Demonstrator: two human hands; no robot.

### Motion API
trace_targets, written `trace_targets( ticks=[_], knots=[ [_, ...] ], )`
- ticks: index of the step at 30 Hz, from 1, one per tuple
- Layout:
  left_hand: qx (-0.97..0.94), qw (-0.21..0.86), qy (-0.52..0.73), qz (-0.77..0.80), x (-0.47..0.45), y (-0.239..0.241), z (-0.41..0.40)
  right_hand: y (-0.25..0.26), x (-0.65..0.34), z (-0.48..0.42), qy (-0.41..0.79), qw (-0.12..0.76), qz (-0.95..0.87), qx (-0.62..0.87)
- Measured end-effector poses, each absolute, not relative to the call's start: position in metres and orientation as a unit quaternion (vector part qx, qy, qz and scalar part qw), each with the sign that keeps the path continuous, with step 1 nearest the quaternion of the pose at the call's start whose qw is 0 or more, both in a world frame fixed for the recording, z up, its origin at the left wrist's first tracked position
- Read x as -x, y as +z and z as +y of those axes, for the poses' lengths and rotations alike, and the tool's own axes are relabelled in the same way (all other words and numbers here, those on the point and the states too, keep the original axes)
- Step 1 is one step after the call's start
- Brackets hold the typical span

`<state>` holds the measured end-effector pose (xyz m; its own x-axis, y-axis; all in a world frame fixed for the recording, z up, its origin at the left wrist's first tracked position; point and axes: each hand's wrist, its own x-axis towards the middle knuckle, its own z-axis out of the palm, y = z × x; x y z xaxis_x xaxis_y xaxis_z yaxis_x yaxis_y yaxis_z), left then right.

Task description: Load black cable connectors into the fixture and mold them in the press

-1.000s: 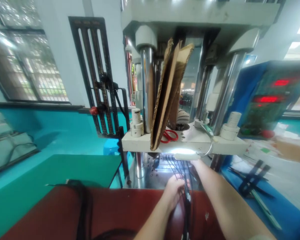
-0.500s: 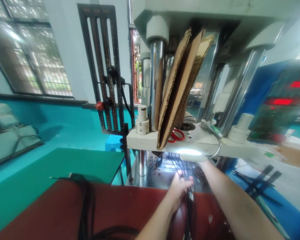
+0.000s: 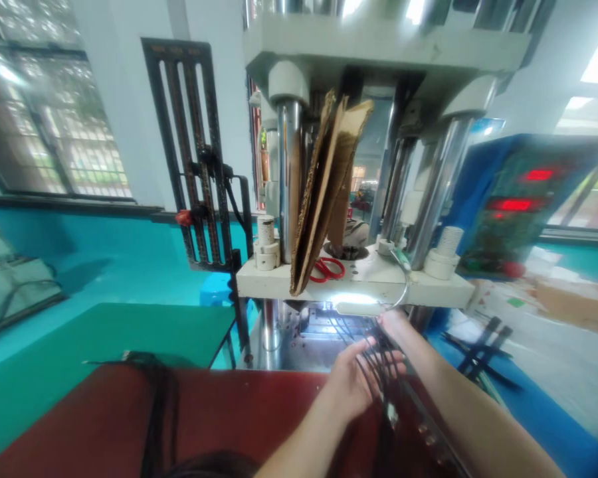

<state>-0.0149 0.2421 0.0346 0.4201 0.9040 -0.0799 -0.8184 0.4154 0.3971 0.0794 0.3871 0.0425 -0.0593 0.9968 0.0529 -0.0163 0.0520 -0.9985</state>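
Observation:
A bundle of thin black cables (image 3: pixel 379 362) runs from under the press plate down toward me. My left hand (image 3: pixel 353 385), palm up, cradles the bundle between its thumb and curled fingers. Just below the hand, a small pale connector (image 3: pixel 391 413) hangs among the cables. My right hand (image 3: pixel 393 323) reaches in at the upper end of the bundle, under the lit lamp bar (image 3: pixel 359 307). Its fingers are mostly hidden there, so their grip does not show. A bright metal mould (image 3: pixel 329 324) lies on the lower bed of the press (image 3: pixel 259 285) behind the cables.
Folded cardboard (image 3: pixel 321 199) and red-handled scissors (image 3: pixel 329 269) rest on the press plate. More black cables (image 3: pixel 159 398) lie across the red-brown table (image 3: pixel 239 405), beside a green table (image 3: pixel 144 325). Black straps (image 3: pixel 488 358) lie on a blue surface at right, below a control box (image 3: pixel 518 199).
My view has shifted, so the press appears further left and lower. My left hand has turned palm up and spread the cables. The right fingertips have drawn partly out from behind the lamp.

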Motion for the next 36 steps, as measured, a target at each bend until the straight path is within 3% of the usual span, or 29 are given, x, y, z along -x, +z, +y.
trace_targets(
  ticks=[8,14,21,25,29,33,36],
  knots=[
    [-0.038,0.830,0.533,0.160,-0.036,0.072,0.214,0.050,-0.120,0.313,0.538,0.560,-0.449,0.442],
    [-0.034,0.850,0.488,0.195,-0.079,0.070,0.177,0.053,-0.167,0.264,0.527,0.617,-0.414,0.413],
    [-0.203,0.880,0.365,0.226,-0.111,0.029,0.116,0.039,-0.244,0.232,0.507,0.651,-0.356,0.438],
    [-0.344,0.843,0.333,0.245,-0.114,0.010,0.090,0.025,-0.284,0.217,0.482,0.674,-0.338,0.448],
    [-0.338,0.739,0.518,0.266,-0.093,0.040,0.094,0.005,-0.300,0.201,0.460,0.675,-0.314,0.484],
    [-0.297,0.511,0.768,0.246,-0.032,0.088,0.126,-0.011,-0.299,0.184,0.486,0.645,-0.310,0.502],
    [-0.252,0.329,0.876,0.245,0.025,0.100,0.152,-0.017,-0.300,0.176,0.495,0.563,-0.395,0.531]
  ],
)
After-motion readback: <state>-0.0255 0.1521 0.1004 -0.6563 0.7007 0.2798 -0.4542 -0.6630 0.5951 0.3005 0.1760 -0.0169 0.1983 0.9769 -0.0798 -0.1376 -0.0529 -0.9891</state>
